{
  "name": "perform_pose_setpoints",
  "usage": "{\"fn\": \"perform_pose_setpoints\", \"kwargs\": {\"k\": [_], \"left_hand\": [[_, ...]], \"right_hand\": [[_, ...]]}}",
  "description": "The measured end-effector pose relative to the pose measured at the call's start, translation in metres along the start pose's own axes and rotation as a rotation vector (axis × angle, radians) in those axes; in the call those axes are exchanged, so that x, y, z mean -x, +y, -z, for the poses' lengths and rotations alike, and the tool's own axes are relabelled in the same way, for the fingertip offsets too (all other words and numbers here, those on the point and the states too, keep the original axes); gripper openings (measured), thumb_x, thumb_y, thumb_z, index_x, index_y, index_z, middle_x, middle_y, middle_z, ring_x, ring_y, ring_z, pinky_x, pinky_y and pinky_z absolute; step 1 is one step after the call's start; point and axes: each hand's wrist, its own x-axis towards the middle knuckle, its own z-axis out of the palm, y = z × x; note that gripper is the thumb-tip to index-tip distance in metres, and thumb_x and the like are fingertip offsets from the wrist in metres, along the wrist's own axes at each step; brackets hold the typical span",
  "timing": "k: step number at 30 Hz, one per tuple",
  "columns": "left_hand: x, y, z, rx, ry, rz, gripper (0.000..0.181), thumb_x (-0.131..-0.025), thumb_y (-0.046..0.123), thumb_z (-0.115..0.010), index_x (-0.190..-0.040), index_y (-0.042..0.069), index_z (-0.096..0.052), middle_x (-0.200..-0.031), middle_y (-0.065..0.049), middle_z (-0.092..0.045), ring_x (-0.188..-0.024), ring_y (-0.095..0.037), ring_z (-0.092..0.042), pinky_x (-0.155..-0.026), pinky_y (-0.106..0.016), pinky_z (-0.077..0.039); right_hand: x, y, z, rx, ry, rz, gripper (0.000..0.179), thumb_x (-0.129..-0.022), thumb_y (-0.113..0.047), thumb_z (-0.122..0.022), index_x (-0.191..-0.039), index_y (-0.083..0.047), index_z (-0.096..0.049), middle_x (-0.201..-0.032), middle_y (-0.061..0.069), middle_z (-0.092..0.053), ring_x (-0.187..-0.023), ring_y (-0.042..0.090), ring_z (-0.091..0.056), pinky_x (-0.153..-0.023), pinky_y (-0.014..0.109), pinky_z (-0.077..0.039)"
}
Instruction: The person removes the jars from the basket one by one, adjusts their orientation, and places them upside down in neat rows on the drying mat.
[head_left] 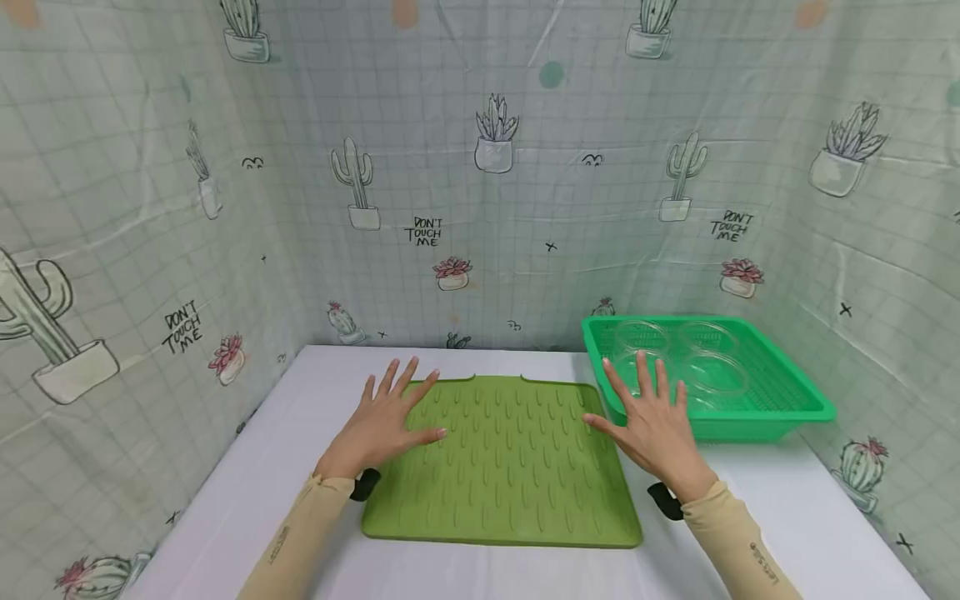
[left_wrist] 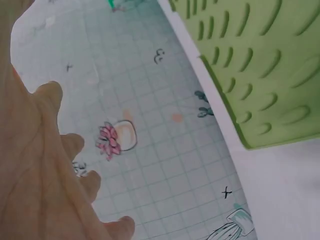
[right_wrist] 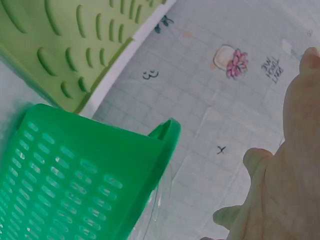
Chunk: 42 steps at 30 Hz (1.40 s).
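A green mat with raised oval ridges (head_left: 502, 467) lies flat in the middle of the white table. Over its left edge my left hand (head_left: 384, 425) is spread with straight fingers, holding nothing. My right hand (head_left: 652, 425), fingers also splayed and bare of any object, hovers between the mat's right side and a green plastic basket (head_left: 787, 392). Inside that basket stand several clear round containers (head_left: 716, 372), partly covered by the right fingers in the head view. The right wrist view shows the basket's slotted wall (right_wrist: 65, 175) beside the palm.
The white table (head_left: 262, 467) ends at a curtain-like sheet (head_left: 555, 250) printed with cacti, which encloses the back and both sides. The basket takes up the table's back right corner. Dark straps (head_left: 365, 484) circle both wrists below beige sleeves.
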Motion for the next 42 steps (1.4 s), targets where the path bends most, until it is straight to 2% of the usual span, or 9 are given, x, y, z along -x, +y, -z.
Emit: {"fn": "perform_pose_setpoints", "kwargs": {"k": [2,5,11,16,22,28,31,37,42], "left_hand": [[0.01,0.005,-0.002,0.011,-0.015,-0.004,0.087,-0.085,0.075,-0.047,-0.155,0.034,-0.018,-0.164,-0.006,-0.006,-0.15,-0.036,0.0,-0.115,-0.065,-0.005],[0.035,0.012,-0.007,0.031,-0.063,-0.012,0.084,-0.085,0.074,-0.048,-0.154,0.033,-0.023,-0.163,-0.006,-0.008,-0.15,-0.036,-0.001,-0.114,-0.066,-0.008],[0.08,0.023,-0.014,0.133,-0.262,-0.028,0.084,-0.082,0.07,-0.057,-0.151,0.027,-0.034,-0.16,-0.015,-0.02,-0.144,-0.051,-0.012,-0.105,-0.074,-0.017],[0.102,0.016,-0.025,0.212,-0.373,-0.085,0.087,-0.081,0.063,-0.064,-0.15,0.016,-0.038,-0.155,-0.026,-0.026,-0.137,-0.058,-0.022,-0.099,-0.076,-0.024],[0.111,0.0,-0.046,0.265,-0.472,-0.144,0.084,-0.083,0.06,-0.065,-0.147,0.011,-0.042,-0.149,-0.032,-0.033,-0.131,-0.059,-0.031,-0.093,-0.072,-0.036],[0.114,-0.009,-0.057,0.377,-0.443,-0.121,0.076,-0.084,0.051,-0.068,-0.144,0.01,-0.047,-0.146,-0.037,-0.032,-0.129,-0.064,-0.027,-0.086,-0.073,-0.039],[0.114,-0.012,-0.06,0.364,-0.407,-0.132,0.071,-0.084,0.049,-0.069,-0.139,0.008,-0.053,-0.142,-0.037,-0.038,-0.126,-0.064,-0.032,-0.082,-0.069,-0.044],[0.119,-0.018,-0.058,0.237,-0.354,-0.159,0.058,-0.086,0.049,-0.066,-0.131,0.013,-0.062,-0.136,-0.031,-0.05,-0.121,-0.055,-0.047,-0.08,-0.05,-0.054],[0.116,-0.011,-0.056,0.278,-0.367,-0.081,0.053,-0.089,0.053,-0.06,-0.127,0.017,-0.066,-0.138,-0.026,-0.052,-0.124,-0.053,-0.046,-0.079,-0.056,-0.052]], "right_hand": [[0.001,0.003,0.002,0.014,0.001,-0.01,0.089,-0.085,-0.073,-0.049,-0.156,-0.03,-0.016,-0.16,0.026,-0.007,-0.145,0.051,-0.005,-0.104,0.076,-0.012],[0.003,0.005,0.004,0.017,0.005,-0.019,0.089,-0.086,-0.073,-0.048,-0.156,-0.03,-0.015,-0.159,0.026,-0.008,-0.145,0.051,-0.006,-0.105,0.075,-0.014],[0.003,0.008,0.006,-0.006,0.021,-0.037,0.089,-0.086,-0.072,-0.048,-0.156,-0.031,-0.013,-0.16,0.023,-0.007,-0.146,0.049,-0.005,-0.107,0.073,-0.013],[0.002,0.011,0.009,-0.011,0.017,-0.061,0.09,-0.087,-0.071,-0.049,-0.157,-0.03,-0.011,-0.16,0.023,-0.006,-0.146,0.049,-0.004,-0.109,0.072,-0.013],[0.001,0.017,0.007,-0.01,0.017,-0.091,0.094,-0.088,-0.07,-0.048,-0.157,-0.029,0.0,-0.16,0.024,-0.004,-0.144,0.051,-0.009,-0.108,0.071,-0.018],[0.001,0.017,0.006,-0.035,0.014,-0.12,0.094,-0.089,-0.069,-0.048,-0.157,-0.028,0.001,-0.16,0.025,-0.002,-0.143,0.053,-0.012,-0.108,0.07,-0.02],[0.002,0.019,0.009,-0.038,0.019,-0.138,0.094,-0.089,-0.068,-0.048,-0.157,-0.026,0.001,-0.16,0.026,-0.003,-0.142,0.054,-0.014,-0.109,0.069,-0.021],[0.001,0.023,0.012,-0.092,-0.009,-0.18,0.094,-0.091,-0.068,-0.045,-0.156,-0.023,0.006,-0.158,0.029,-0.006,-0.14,0.055,-0.018,-0.108,0.067,-0.024],[0.003,0.032,0.017,-0.149,-0.049,-0.225,0.096,-0.092,-0.067,-0.043,-0.155,-0.021,0.012,-0.156,0.033,-0.009,-0.137,0.057,-0.022,-0.106,0.067,-0.028]]}}
